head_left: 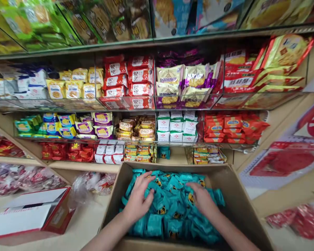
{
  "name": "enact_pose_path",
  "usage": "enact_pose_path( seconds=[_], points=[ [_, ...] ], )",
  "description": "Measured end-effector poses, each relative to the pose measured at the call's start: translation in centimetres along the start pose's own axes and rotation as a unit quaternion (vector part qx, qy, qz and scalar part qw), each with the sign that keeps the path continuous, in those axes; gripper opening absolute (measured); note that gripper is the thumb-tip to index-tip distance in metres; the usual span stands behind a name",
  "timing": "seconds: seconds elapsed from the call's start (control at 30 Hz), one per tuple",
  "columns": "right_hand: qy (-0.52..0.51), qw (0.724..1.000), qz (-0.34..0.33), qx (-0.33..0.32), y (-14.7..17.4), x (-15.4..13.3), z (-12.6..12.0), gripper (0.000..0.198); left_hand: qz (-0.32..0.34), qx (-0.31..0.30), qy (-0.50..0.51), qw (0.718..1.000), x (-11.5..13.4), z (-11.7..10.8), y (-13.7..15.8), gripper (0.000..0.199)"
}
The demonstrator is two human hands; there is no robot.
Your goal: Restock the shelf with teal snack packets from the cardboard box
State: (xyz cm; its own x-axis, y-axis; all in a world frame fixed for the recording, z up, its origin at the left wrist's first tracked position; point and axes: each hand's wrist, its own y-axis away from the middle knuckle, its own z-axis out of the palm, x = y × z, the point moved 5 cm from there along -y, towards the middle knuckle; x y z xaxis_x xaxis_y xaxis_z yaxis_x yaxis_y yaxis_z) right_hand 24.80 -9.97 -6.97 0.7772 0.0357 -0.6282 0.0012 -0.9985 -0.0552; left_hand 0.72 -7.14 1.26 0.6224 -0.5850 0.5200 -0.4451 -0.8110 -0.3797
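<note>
A cardboard box (240, 202) stands right in front of me, holding many teal snack packets (162, 198) with small dark and yellow emblems. Over the left part of the packets is my left hand (140, 197), its fingers apart and curved, with nothing seen in its grasp. Toward the right side of the pile, my right hand (200, 197) reaches in with fingers spread, close to or touching the packets. Behind the box's far rim, a shelf compartment (176, 157) has one teal packet (164, 152) at its left.
Glass-fronted shelves (136, 44) of wrapped snacks rise ahead, their lips jutting out above the box. A red and white carton (34, 212) lies on the left counter (90, 216), beside clear plastic bags (83, 186). Red packets (298, 219) sit at the far right.
</note>
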Motion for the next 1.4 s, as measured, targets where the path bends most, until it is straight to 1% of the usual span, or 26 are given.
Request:
enact_pose_path(
  seconds=[0.07,0.13,0.17,0.23,0.27,0.3,0.33,0.4,0.5,0.57,0.63,0.73,0.8,0.83,0.9,0.93,0.97,1.0,1.03,1.1,1.13,1.17,1.2,1.27,1.33,1.4],
  points=[
    [-0.033,0.999,0.025,0.026,0.2,0.3,-1.5,0.046,-0.064,-0.025,0.114,0.991,1.6,2.4,0.7,0.036],
    [-0.144,0.987,0.050,0.045,0.9,-0.4,-2.9,0.038,-0.166,-0.065,0.242,0.954,2.8,4.9,1.0,0.042],
    [-0.229,0.970,0.061,0.054,1.3,-1.1,-3.4,0.034,-0.216,-0.093,0.304,0.923,3.5,6.0,1.1,0.047],
    [-0.391,0.914,0.080,0.070,2.4,-2.9,-4.0,0.030,-0.282,-0.147,0.397,0.861,5.1,7.7,1.2,0.056],
    [-0.445,0.888,0.087,0.079,3.0,-3.8,-4.2,0.031,-0.295,-0.165,0.422,0.841,5.9,8.1,1.2,0.058],
    [-0.470,0.873,0.094,0.092,3.5,-4.5,-4.3,0.034,-0.300,-0.172,0.433,0.832,6.4,8.2,1.2,0.059],
    [-0.479,0.865,0.104,0.107,4.0,-5.1,-4.3,0.039,-0.303,-0.168,0.433,0.833,6.8,8.1,1.2,0.059],
    [-0.466,0.868,0.129,0.116,4.8,-5.4,-3.9,0.044,-0.301,-0.142,0.418,0.845,6.9,7.7,1.2,0.057],
    [-0.403,0.899,0.151,0.082,5.4,-4.9,-2.4,0.040,-0.306,-0.119,0.418,0.847,6.4,7.5,1.5,0.056],
    [-0.356,0.919,0.139,0.099,5.5,-4.2,-1.9,0.040,-0.325,-0.123,0.444,0.826,6.2,7.9,1.9,0.058],
    [-0.318,0.928,0.122,0.153,5.5,-3.6,-2.0,0.039,-0.351,-0.117,0.479,0.796,6.0,8.6,2.4,0.060],
    [-0.315,0.924,0.122,0.180,5.3,-3.0,-2.1,0.038,-0.384,-0.092,0.512,0.763,5.9,9.6,2.9,0.058],
    [-0.372,0.903,0.142,0.161,5.1,-2.8,-1.8,0.039,-0.396,-0.067,0.521,0.754,5.9,10.1,3.0,0.058],
    [-0.415,0.887,0.154,0.135,5.1,-2.9,-1.4,0.040,-0.397,-0.051,0.524,0.752,5.8,10.2,2.9,0.059],
    [-0.494,0.850,0.168,0.074,5.3,-3.3,-0.5,0.041,-0.388,-0.026,0.519,0.761,5.8,10.2,2.6,0.061],
    [-0.516,0.838,0.171,0.049,5.4,-3.5,-0.2,0.040,-0.377,-0.024,0.506,0.775,5.7,9.9,2.3,0.061],
    [-0.521,0.835,0.172,0.035,5.5,-3.6,-0.2,0.038,-0.355,-0.030,0.486,0.798,5.7,9.4,1.8,0.059],
    [-0.511,0.842,0.169,0.036,5.6,-3.6,-0.6,0.037,-0.322,-0.037,0.454,0.830,5.6,8.5,1.2,0.056],
    [-0.486,0.858,0.159,0.053,5.5,-3.4,-1.4,0.035,-0.277,-0.038,0.403,0.871,5.3,7.2,0.4,0.052],
    [-0.389,0.908,0.101,0.118,4.8,-3.0,-4.4,0.033,-0.158,-0.015,0.247,0.956,4.3,3.6,-1.8,0.043],
    [-0.320,0.933,0.055,0.157,4.1,-3.0,-6.3,0.032,-0.095,0.011,0.133,0.987,3.4,1.6,-3.0,0.040],
    [-0.241,0.951,0.002,0.194,3.2,-3.2,-8.1,0.032,-0.047,0.028,0.025,0.998,2.3,-0.2,-4.2,0.034],
    [-0.163,0.962,-0.045,0.214,2.1,-3.5,-9.7,0.032,-0.029,0.027,-0.068,0.997,0.8,-1.5,-5.3,0.030],
    [-0.047,0.969,-0.117,0.210,-0.9,-4.1,-11.6,0.030,-0.064,0.013,-0.200,0.978,-2.9,-3.2,-7.2,0.033],
    [0.038,0.976,-0.158,0.147,-4.4,-4.7,-11.7,0.027,-0.116,-0.048,-0.253,0.959,-6.2,-3.3,-8.1,0.040],
    [0.121,0.981,-0.149,0.021,-7.9,-4.6,-10.0,0.026,-0.133,-0.080,-0.272,0.950,-7.8,-2.8,-8.3,0.047]
  ],
)
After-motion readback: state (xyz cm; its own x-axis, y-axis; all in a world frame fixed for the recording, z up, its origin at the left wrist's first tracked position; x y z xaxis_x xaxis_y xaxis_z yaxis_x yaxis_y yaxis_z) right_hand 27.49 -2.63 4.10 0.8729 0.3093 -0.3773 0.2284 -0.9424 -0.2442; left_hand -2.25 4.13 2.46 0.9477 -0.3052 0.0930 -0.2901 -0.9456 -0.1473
